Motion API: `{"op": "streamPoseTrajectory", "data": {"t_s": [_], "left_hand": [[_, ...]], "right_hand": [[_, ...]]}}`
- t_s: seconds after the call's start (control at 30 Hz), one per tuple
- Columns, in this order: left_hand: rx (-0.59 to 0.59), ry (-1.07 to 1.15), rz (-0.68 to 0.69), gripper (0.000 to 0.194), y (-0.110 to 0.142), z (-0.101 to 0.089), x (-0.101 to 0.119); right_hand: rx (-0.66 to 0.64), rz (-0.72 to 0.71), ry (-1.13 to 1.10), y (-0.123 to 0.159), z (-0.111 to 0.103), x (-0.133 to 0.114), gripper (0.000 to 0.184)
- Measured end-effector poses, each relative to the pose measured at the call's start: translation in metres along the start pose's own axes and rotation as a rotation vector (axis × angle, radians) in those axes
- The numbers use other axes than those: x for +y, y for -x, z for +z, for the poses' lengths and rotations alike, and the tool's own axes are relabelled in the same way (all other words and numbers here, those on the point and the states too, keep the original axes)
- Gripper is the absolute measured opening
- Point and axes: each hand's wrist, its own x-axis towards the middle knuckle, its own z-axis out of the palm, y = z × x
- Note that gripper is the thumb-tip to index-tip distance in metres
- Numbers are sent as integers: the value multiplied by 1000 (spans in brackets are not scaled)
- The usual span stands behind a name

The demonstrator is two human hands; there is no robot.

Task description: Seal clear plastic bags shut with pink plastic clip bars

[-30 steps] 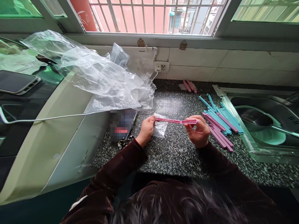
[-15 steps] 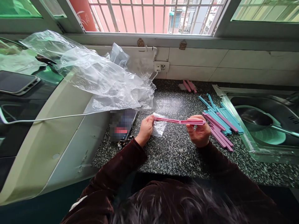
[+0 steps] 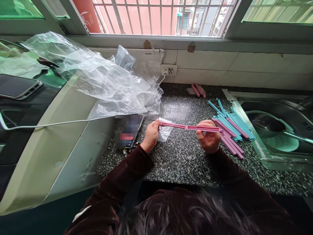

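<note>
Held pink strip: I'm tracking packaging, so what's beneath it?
Beneath the pink strip: clear plastic near the left hand, then speckled counter. Whatever the strip and hand cover is hidden.

One held strip point(image 3: 190, 128), two phones point(image 3: 19, 86)

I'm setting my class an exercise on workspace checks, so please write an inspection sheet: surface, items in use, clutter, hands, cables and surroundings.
Surface: speckled stone countertop.
Items in use: hinged pink clip, opened out; small clear bag by its left part, attachment unclear; pink strips and blue strips piled at right.
Clutter: large crumpled clear bag; phone on the countertop.
Hands: left hand grips the clip's left end; right hand grips its right half.
Cables: white cable at left; another white cable at the wall socket; whether they join is hidden.
Surroundings: metal sink at right; barred window ahead.
</note>
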Motion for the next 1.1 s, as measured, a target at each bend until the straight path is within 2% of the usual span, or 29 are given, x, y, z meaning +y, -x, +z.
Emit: {"op": "streamPoseTrajectory", "data": {"t_s": [0.8, 1.1], "left_hand": [[42, 80, -34, 30, -2, 1, 2], [-12, -39, 27, 36, -2, -3, 2]], "right_hand": [[30, 101, -118, 4, 4, 9, 8], [13, 115, -102, 5, 4, 13, 6]]}}
